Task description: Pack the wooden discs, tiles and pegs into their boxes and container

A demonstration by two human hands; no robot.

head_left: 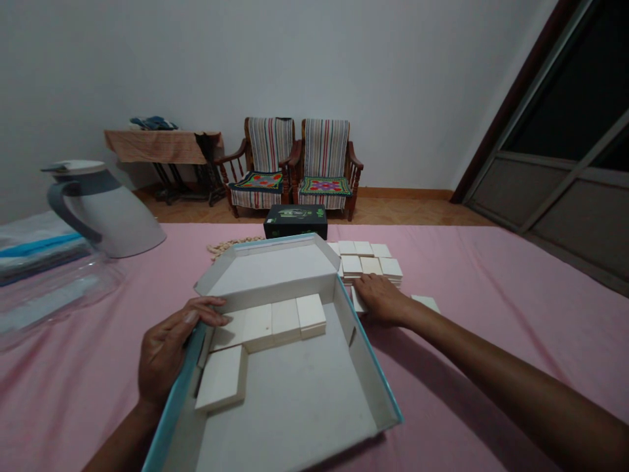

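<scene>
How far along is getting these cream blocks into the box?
Done: a row of four cream blocks and a fifth block lie inside the white cardboard box. In hand: the right hand rests on a loose block; the left hand holds the box. Left: the stacked blocks beyond it.

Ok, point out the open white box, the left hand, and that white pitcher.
Open white box [289,400]: head view, on its bare inner floor.
Left hand [167,347]: head view, on the back of the hand.
White pitcher [111,219]: head view, on its body.
</scene>
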